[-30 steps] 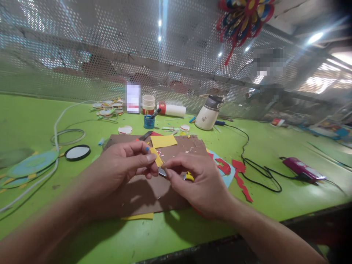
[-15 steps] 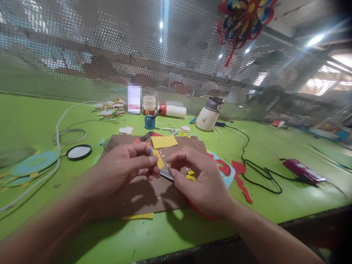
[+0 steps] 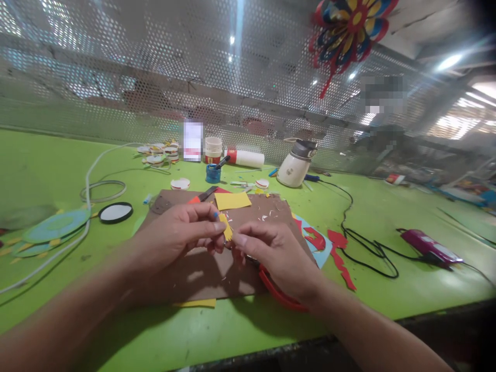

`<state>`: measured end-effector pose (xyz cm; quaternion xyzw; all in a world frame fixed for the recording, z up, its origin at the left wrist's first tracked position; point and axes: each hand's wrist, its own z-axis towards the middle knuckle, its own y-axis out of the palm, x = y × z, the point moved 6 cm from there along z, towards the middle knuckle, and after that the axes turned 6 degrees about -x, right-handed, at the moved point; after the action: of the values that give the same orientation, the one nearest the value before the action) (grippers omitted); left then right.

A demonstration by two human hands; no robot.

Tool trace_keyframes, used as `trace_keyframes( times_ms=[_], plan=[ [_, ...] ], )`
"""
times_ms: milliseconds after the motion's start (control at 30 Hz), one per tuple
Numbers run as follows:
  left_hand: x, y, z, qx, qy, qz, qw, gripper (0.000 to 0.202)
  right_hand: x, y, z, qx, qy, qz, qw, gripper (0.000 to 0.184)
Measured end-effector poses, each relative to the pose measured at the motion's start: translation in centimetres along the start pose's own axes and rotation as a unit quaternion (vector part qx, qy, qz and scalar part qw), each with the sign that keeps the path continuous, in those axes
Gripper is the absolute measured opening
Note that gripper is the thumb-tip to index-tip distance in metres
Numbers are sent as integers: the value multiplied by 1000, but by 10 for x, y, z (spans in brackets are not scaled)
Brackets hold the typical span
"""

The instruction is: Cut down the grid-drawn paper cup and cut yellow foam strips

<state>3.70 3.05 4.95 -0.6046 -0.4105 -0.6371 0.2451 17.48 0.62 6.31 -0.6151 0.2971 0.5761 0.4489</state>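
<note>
My left hand (image 3: pixel 194 227) pinches a small piece of yellow paper (image 3: pixel 225 226) between thumb and fingers; its lower edge is cut into a fringe. My right hand (image 3: pixel 267 248) meets it from the right, thumb and forefinger closed at the fringed end. Below the right hand shows the red handle of a pair of scissors (image 3: pixel 279 293); its blades are mostly covered, and I cannot tell whether the palm holds it. Underneath both hands lies a brown board (image 3: pixel 194 281). A yellow paper rectangle (image 3: pixel 233 201) rests on its far part, beside a utility knife (image 3: pixel 203 195).
A white kettle-shaped bottle (image 3: pixel 293 168), a blue jar (image 3: pixel 213 174) and stacked paper cups (image 3: pixel 213 150) stand at the back. Red paper cutouts (image 3: pixel 341 258) and a purple device (image 3: pixel 430 245) with a black cable lie right. A round mirror (image 3: pixel 115 212) and white cable are left.
My right fingertips have moved left and closed at the yellow paper's fringe, where a thin strip stretched between the hands before. More of the red scissors handle shows. The view has shifted slightly.
</note>
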Motion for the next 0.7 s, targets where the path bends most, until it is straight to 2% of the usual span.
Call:
trace_keyframes(
  times_ms=[233, 467, 700],
  plan=[
    [-2, -1, 0, 1, -10, -17, 1000, 13, 8, 4, 0, -3, 23, 49, 999, 22],
    [3, -6, 1, -5, 5, 68, 998, 19, 10, -3, 2, 26, -3, 60, 998, 28],
    [0, -7, 1, -1, -3, 94, 996, 20, 11, 2, 2, 19, 25, 50, 998, 21]
  ],
)
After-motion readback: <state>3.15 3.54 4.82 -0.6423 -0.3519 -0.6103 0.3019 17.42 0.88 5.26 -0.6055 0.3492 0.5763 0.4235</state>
